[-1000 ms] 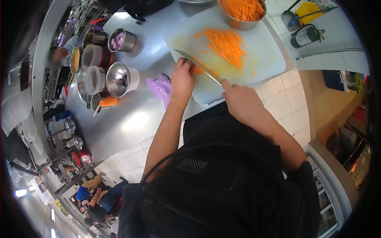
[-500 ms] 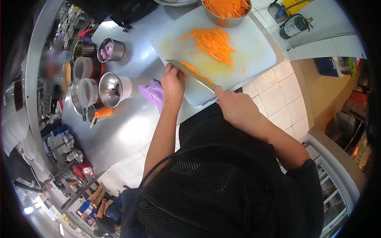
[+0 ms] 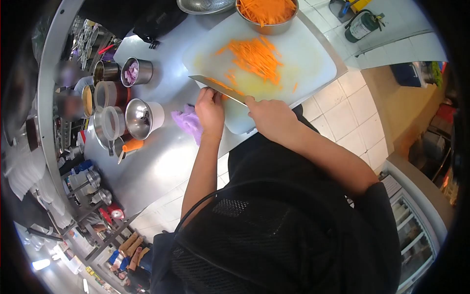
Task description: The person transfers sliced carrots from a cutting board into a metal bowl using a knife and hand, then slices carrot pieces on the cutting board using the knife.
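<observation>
My right hand (image 3: 274, 116) is wrapped round the handle of a kitchen knife (image 3: 219, 88), its blade pointing left across the near side of a white cutting board (image 3: 313, 68). Just behind the blade, my left hand (image 3: 210, 110) has its fingers curled down on a piece of carrot (image 3: 224, 97), mostly hidden by the fingers. Thin carrot strips lie along the blade's far side. Farther up the board spreads a loose pile of carrot strips (image 3: 257, 59). A metal bowl (image 3: 274, 28) heaped with shredded carrot stands at the board's far edge.
A purple cloth (image 3: 187, 122) lies left of my left hand. Farther left on the steel table (image 3: 166, 161) stand a metal container (image 3: 143, 72) with purple pieces, a metal bowl (image 3: 138, 120), plastic tubs and an orange-handled tool (image 3: 132, 145). A fire extinguisher (image 3: 361, 27) stands beyond.
The knife and my right hand have shifted left, and the blade lies flatter across the view. My left hand stays by the blade. The whole view has turned slightly.
</observation>
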The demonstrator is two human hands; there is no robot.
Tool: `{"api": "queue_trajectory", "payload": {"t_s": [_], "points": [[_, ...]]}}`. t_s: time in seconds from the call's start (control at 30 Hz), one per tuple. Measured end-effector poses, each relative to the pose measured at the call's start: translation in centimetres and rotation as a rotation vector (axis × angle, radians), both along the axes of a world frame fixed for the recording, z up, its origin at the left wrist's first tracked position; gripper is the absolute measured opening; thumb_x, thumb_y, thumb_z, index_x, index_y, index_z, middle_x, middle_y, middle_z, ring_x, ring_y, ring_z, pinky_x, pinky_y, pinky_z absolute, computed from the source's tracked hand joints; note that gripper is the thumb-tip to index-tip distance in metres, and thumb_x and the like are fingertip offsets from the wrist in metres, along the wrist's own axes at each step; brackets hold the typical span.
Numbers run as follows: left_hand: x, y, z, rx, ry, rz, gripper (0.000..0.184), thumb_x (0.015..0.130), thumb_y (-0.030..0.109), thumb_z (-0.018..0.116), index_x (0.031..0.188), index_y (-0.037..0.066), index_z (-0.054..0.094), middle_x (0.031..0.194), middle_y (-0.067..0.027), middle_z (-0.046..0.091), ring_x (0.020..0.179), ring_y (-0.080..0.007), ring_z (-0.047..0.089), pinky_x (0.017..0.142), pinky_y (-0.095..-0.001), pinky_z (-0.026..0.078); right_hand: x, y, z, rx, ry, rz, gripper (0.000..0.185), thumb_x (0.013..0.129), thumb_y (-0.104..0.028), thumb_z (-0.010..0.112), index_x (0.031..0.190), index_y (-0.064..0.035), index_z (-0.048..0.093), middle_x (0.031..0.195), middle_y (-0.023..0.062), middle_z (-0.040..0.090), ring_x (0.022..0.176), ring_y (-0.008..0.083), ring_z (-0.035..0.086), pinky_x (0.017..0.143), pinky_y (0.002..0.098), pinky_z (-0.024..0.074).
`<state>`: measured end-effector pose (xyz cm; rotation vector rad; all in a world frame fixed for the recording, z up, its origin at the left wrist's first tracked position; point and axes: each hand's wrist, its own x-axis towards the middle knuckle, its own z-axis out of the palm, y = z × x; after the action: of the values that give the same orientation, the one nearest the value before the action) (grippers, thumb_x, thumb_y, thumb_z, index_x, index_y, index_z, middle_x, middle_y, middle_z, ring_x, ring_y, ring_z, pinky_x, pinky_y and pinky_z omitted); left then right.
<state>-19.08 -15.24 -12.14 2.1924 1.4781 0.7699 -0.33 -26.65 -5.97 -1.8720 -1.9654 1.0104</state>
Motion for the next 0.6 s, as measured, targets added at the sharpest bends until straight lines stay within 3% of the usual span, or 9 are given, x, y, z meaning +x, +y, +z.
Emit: {"api": "queue_trajectory", "payload": {"t_s": [0.13,0.27,0.4,0.53,0.6], "points": [[0.2,-0.1,-0.1,0.023,-0.065,0.023,0.010,0.086,-0.005,0.071,0.096,-0.002,0.071,0.092,-0.0172,0.069,0.081,-0.0374,0.067,0.073,-0.0420,0.052,0.9,-1.8,4.1,-0.131,0.002,-0.016,0.021,0.102,-0.016,0.058,0.117,-0.0005,0.055,0.084,0.0233,0.072,0.083,0.0436,0.073,0.075,0.0552,0.0566],[0.6,-0.1,-0.3,0.012,-0.046,0.043,0.011,0.086,-0.007,0.069,0.097,-0.003,0.070,0.098,-0.0181,0.070,0.085,-0.0403,0.067,0.074,-0.0447,0.053,0.7,0.3,-1.8,-0.002,0.027,-0.007,0.019,0.101,-0.010,0.055,0.116,0.0007,0.055,0.081,0.0224,0.072,0.080,0.0438,0.072,0.073,0.0546,0.0566],[0.0,-0.6,0.1,-0.020,-0.018,0.034,0.010,0.086,-0.007,0.069,0.096,-0.004,0.069,0.097,-0.0181,0.069,0.084,-0.0402,0.067,0.072,-0.0441,0.053,0.7,-0.4,3.9,-0.028,0.000,0.028,0.016,0.098,-0.009,0.058,0.111,-0.0006,0.057,0.080,0.0236,0.071,0.079,0.0435,0.072,0.071,0.0555,0.0561],[0.4,-0.6,-0.3,0.016,-0.043,0.049,0.008,0.087,-0.006,0.069,0.095,-0.004,0.070,0.097,-0.0179,0.069,0.083,-0.0395,0.066,0.073,-0.0439,0.053,0.7,-0.8,-0.9,-0.060,-0.005,-0.025,0.017,0.100,-0.015,0.062,0.109,-0.0005,0.058,0.079,0.0232,0.071,0.078,0.0432,0.072,0.071,0.0554,0.0560],[0.1,-0.5,0.0,-0.070,-0.081,0.057,0.006,0.087,-0.004,0.070,0.093,-0.003,0.070,0.096,-0.0169,0.069,0.084,-0.0380,0.066,0.077,-0.0443,0.053,-0.3,2.0,-2.3,0.056,0.046,-0.031,0.019,0.099,-0.015,0.063,0.111,0.0001,0.058,0.080,0.0230,0.071,0.077,0.0441,0.072,0.070,0.0562,0.0557]]}}
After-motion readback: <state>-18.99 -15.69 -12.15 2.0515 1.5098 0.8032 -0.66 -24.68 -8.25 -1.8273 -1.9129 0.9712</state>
